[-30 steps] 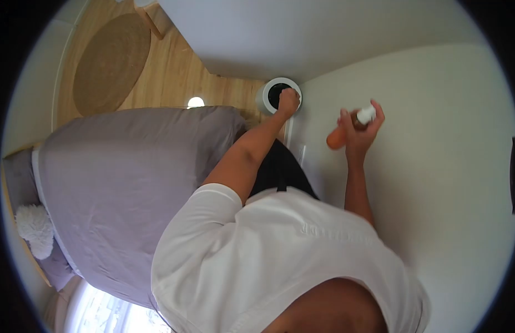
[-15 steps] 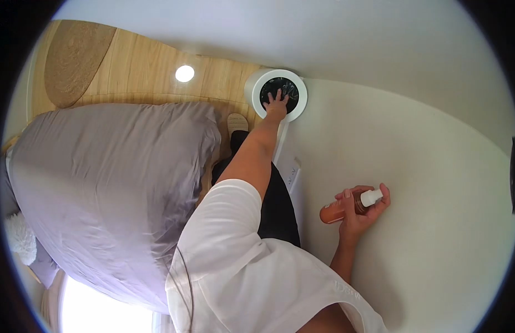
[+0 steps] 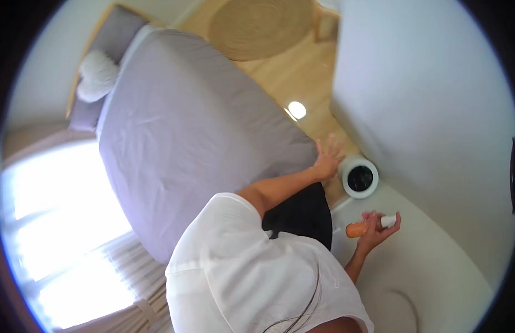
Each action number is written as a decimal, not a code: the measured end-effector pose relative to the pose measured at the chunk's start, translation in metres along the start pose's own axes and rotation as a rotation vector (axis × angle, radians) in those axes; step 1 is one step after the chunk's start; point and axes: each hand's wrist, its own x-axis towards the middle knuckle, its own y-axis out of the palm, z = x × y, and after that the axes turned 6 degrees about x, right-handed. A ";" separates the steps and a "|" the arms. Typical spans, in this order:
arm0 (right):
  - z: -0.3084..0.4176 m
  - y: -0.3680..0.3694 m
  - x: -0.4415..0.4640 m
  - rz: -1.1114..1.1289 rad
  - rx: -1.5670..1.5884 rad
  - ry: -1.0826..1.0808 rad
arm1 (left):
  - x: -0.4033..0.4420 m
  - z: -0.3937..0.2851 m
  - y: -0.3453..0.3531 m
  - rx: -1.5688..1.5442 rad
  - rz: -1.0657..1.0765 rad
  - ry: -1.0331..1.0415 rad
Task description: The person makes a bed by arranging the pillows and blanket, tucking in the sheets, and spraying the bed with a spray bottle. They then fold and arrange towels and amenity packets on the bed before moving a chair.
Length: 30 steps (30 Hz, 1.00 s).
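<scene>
My left hand (image 3: 328, 161) is stretched out with its fingers spread and nothing in it. It hovers near the corner of the bed, just left of a round white trash bin (image 3: 347, 187) with a black liner (image 3: 360, 178). My right hand (image 3: 370, 237) is wrapped round a pump bottle (image 3: 356, 230) with an orange body and a white pump head (image 3: 388, 221). The bottle lies tilted on its side in the grip, with the pump pointing right. Fingers cover its middle, and its label cannot be read.
A bed with a grey cover (image 3: 185, 127) fills the left, with a white fluffy pillow (image 3: 96, 76) at its head. A round woven rug (image 3: 260, 28) lies on the wooden floor (image 3: 291, 69). A pale wall (image 3: 418, 94) stands right of the bin. Curtains (image 3: 141, 277) hang beside a bright window.
My left hand has come out of the bin opening and moved left of it, fingers spread. The view has turned, showing more bed and window. My right hand still holds the pump bottle.
</scene>
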 end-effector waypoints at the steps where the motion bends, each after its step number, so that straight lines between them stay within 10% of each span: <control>1: 0.010 0.023 0.004 0.102 0.058 0.002 | -0.022 0.032 -0.017 0.033 0.011 -0.167; 4: 0.028 0.093 -0.004 0.500 0.192 0.006 | -0.118 0.092 -0.034 0.089 0.117 -0.703; 7: 0.040 0.204 -0.025 0.772 -0.089 -0.757 | -0.208 0.101 -0.037 -0.189 0.255 -0.854; 13: 0.085 0.330 -0.056 1.002 -0.148 -0.521 | -0.243 0.071 0.013 -0.042 0.340 -0.559; 22: 0.102 0.403 -0.066 1.010 -0.034 -0.437 | -0.254 0.118 -0.015 -0.416 -0.203 -1.079; 30: 0.130 0.552 -0.094 1.207 0.229 -0.449 | -0.233 0.224 -0.079 -0.781 0.244 -1.488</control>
